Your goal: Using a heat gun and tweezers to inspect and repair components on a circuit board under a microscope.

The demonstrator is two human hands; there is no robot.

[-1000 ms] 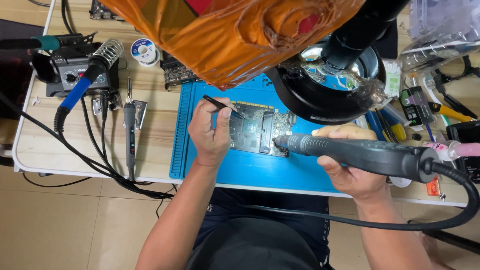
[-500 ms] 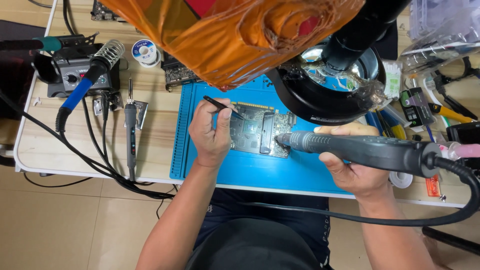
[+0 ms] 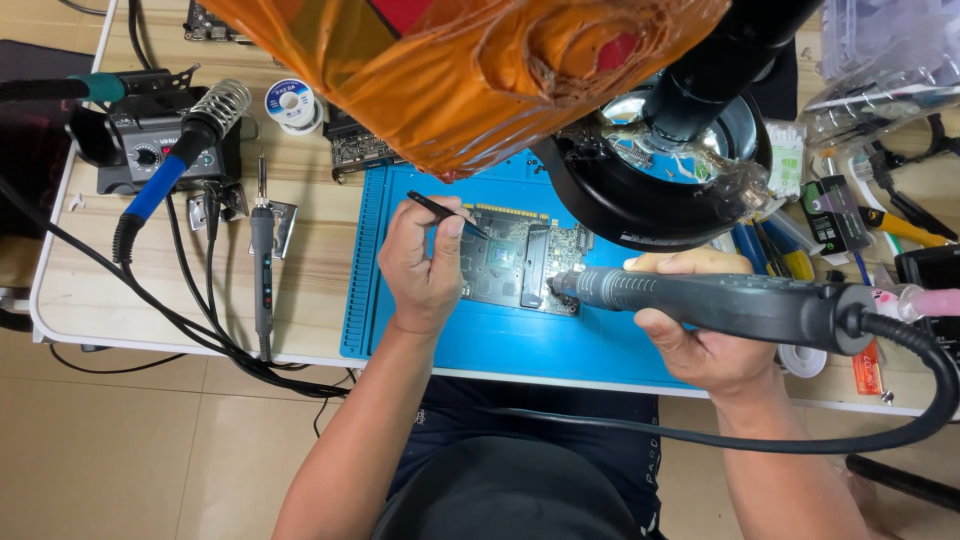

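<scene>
My left hand pinches black tweezers over the circuit board on the blue mat. My right hand grips the hot-air handpiece, nozzle apparently at the board's edge. Any wobble could scorch nearby parts.

Floor: beige square ceramic tiles, pale grout lines.
Furniture: light wood-grain worktable, white-edged.
Light: bright, even.
</scene>
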